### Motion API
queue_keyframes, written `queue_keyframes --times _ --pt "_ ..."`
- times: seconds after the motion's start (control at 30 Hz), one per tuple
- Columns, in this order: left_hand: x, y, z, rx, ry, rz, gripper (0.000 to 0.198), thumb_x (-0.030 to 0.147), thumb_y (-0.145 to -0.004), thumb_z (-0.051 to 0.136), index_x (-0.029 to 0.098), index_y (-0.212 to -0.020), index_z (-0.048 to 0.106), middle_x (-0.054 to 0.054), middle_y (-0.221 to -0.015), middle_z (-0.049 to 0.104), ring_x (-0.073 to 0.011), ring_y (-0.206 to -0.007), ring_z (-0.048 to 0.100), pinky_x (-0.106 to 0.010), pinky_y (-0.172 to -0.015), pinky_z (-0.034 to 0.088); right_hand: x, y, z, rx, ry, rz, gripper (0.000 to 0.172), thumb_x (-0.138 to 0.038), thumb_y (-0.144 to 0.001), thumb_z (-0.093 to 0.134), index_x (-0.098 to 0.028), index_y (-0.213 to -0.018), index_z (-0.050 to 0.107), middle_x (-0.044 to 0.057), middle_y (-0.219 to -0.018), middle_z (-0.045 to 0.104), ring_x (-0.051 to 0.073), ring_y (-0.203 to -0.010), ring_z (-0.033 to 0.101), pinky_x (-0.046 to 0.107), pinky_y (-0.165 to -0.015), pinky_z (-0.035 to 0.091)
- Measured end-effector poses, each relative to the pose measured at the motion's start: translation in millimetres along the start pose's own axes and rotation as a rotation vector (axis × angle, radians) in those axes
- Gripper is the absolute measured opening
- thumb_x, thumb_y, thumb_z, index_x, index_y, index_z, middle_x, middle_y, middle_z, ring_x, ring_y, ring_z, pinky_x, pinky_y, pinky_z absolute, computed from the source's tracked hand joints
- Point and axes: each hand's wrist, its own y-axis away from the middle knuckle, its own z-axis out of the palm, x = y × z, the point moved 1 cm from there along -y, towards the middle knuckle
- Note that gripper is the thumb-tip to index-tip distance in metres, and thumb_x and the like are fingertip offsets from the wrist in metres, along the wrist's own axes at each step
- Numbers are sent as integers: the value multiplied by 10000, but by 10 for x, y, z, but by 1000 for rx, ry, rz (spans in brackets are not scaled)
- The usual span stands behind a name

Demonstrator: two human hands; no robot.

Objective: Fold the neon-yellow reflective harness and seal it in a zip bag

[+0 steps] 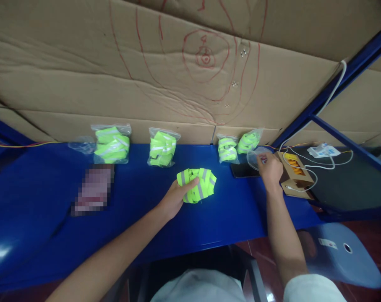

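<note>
A folded bundle of neon-yellow reflective strapping (201, 186), with grey stripes, is in my left hand (174, 197), the thumb pressed over its top above the blue table. Out to the right, my right hand (270, 167) pinches a clear plastic bag (254, 158) near the table's back edge; its fingertips are partly hidden. Just left of that hand, a small bagged yellow bundle (227, 149) and a tilted one (249, 141) lean by the cardboard wall. Further left stand another bagged bundle (163, 147) and a larger bagged bundle (111, 144).
A dark flat object (245, 170) lies under the right hand. Beside it is an open cardboard box (296, 170) with orange items, crossed by a white cable (330, 98). A blurred-out object (94, 191) and a clear bag (82, 144) lie left. A blue stool (341, 251) stands lower right.
</note>
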Motion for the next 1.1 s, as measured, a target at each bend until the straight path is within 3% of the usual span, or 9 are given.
queue_keyframes --times 0.13,0.27,0.37,0.47,0.53,0.73,0.93,1.1 --pt "-10 -18 -14 -28 21 12 543 453 -753 878 186 -1197 717 -122 -1169 763 -295 -1014 744 -381 -850 603 -83 30 -89 167 -131 -53 213 -317 -925 580 -168 -941 732 81 -816 681 200 -689 549 327 -662 372" --pt "-25 10 12 -68 14 24 545 457 -754 874 170 -1190 717 -136 -1154 761 -310 -1024 737 -384 -841 602 -412 291 -171 277 -236 -242 268 -352 -996 518 -164 -921 693 86 -808 653 192 -719 565 354 -752 425" --pt "-33 56 75 -74 29 51 676 406 -737 896 223 -1334 639 -112 -1200 743 -300 -1052 725 -377 -846 599 -718 589 -147 214 -251 -380 210 -350 -964 609 -212 -820 676 42 -747 670 188 -700 583 388 -811 405" --pt "-59 69 118 -63 43 55 875 343 -707 923 300 -1474 505 -77 -1213 732 -265 -1046 720 -354 -853 591 -945 831 -69 77 -341 -590 123 -277 -966 627 -232 -867 684 19 -752 700 181 -708 622 378 -773 390" --pt "-84 48 110 -58 34 34 909 337 -704 923 300 -1496 479 -81 -1225 727 -265 -1054 716 -355 -863 586 -1014 914 -14 -12 -430 -654 108 -245 -987 602 -236 -914 682 24 -806 728 181 -728 647 376 -762 396" --pt "-99 -32 43 -46 -5 70 856 336 -696 923 262 -1459 541 -101 -1282 711 -292 -1123 696 -376 -909 577 -1025 913 9 -229 -710 -532 153 -265 -1022 534 -241 -992 681 43 -864 683 197 -799 631 357 -751 470" --pt "-64 -34 47 50 -89 147 611 386 -704 911 185 -1241 698 -94 -1113 765 -267 -1002 723 -368 -872 585 -1057 917 -88 -320 -862 -311 114 -341 -982 622 -248 -939 671 15 -831 632 184 -774 596 333 -741 480" --pt "-79 -45 39 94 -126 221 564 390 -701 910 189 -1186 702 -74 -1118 754 -241 -982 706 -326 -849 566 -1106 1046 -26 -413 -883 -340 130 -352 -992 589 -252 -950 660 20 -859 651 192 -814 620 342 -779 495"
